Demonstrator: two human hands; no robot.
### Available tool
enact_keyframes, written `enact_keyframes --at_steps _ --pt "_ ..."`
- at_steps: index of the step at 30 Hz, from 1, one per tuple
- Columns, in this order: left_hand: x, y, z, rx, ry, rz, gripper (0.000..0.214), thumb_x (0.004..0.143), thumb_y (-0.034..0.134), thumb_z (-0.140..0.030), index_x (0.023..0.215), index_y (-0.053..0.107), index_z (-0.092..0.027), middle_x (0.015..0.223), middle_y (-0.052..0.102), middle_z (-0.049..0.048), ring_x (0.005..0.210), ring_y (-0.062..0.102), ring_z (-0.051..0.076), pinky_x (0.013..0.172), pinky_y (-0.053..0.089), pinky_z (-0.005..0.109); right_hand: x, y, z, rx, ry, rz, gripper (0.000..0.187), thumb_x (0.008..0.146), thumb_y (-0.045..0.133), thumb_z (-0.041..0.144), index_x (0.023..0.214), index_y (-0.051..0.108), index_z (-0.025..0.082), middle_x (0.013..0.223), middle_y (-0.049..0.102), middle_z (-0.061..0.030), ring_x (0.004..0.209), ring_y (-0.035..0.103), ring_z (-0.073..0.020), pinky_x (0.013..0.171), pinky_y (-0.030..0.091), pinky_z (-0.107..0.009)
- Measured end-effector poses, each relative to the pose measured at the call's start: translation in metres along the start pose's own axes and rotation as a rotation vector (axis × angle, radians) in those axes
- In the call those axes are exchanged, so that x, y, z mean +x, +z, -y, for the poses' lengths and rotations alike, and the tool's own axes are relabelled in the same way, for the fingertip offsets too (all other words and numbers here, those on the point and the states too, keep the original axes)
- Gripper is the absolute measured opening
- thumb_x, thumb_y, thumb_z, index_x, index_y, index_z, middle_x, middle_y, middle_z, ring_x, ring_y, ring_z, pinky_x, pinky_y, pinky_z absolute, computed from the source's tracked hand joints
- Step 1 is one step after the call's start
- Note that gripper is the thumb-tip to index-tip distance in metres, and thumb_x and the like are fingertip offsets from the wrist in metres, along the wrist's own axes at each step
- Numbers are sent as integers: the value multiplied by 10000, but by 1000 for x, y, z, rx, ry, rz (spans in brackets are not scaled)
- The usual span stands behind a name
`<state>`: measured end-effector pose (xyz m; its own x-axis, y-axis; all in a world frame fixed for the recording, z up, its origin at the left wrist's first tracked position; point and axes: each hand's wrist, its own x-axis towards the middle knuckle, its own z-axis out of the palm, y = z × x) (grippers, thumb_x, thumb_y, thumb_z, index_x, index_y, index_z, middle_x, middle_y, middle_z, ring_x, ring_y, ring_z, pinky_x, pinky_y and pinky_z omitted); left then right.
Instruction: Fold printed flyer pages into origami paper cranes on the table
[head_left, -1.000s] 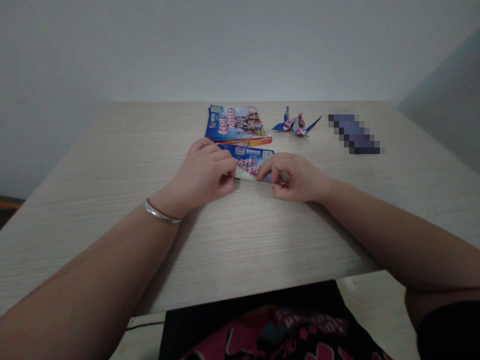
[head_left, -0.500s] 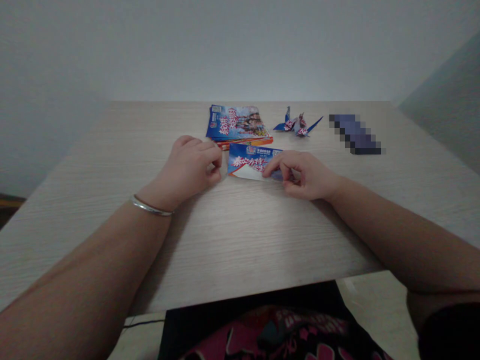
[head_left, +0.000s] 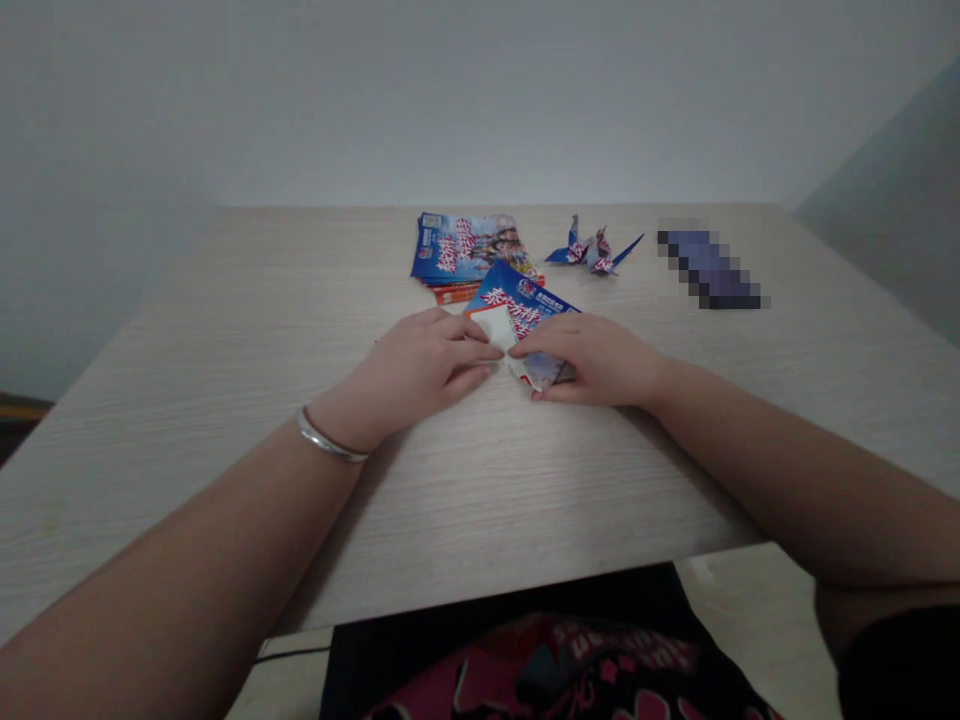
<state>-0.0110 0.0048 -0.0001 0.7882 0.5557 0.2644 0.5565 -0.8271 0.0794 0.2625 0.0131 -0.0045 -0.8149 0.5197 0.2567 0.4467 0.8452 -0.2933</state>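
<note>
A blue printed leaflet (head_left: 525, 292) lies partly folded on the table in front of me, a pale flap (head_left: 491, 325) turned over at its left. My left hand (head_left: 431, 360) presses this flap down with its fingertips, the thumb close beneath. From the other side my right hand (head_left: 592, 355) grips the leaflet, fingers on top and thumb at the near edge. The fingertips of both hands nearly meet over the fold. Part of the paper is hidden under the right fingers.
Behind the leaflet lies a stack of similar leaflets (head_left: 472, 250). Two folded paper cranes (head_left: 592, 252) stand to its right, and a dark blurred-out rectangular object (head_left: 709, 268) lies farther right. A wall (head_left: 480, 100) rises behind the table (head_left: 465, 500).
My left hand has moved right onto the leaflet. The leaflet has turned clockwise so its upper left corner points away, and a pale flap now shows folded at the left.
</note>
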Motion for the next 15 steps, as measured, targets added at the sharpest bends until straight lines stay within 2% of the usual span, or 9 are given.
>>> enact_keyframes --at_steps 4,8,12,15 --pt "1 -4 -2 47 -24 66 393 1072 451 -370 1204 770 -184 1222 755 110 1119 691 285 1020 506 464 -4 -5 -7 -60 -61 -39 508 860 625 258 1360 624 169 1298 738 -141 1170 692 -280 1031 514 -442" --pt "3 -12 -8 104 -113 136 398 1076 416 -368 1189 748 -180 1261 755 95 1181 686 285 1072 467 488 -7 -10 -19 -180 -22 -49 463 850 610 203 1307 664 156 1240 757 -149 1123 695 -293 1000 518 -453" --pt "3 -13 -14 131 -202 149 467 1083 349 -431 1228 712 -176 1346 709 122 1272 640 310 1107 451 509 -6 -12 -22 -269 -88 -40 264 953 576 240 1146 742 171 1155 789 -117 1031 704 -258 943 512 -414" --pt "1 -10 -15 123 -198 144 510 1074 352 -463 1252 684 -120 1412 655 172 1310 608 330 1149 447 493 -3 -14 -17 -354 -187 -17 279 1048 518 314 1099 772 212 1127 807 -66 962 702 -218 912 490 -387"
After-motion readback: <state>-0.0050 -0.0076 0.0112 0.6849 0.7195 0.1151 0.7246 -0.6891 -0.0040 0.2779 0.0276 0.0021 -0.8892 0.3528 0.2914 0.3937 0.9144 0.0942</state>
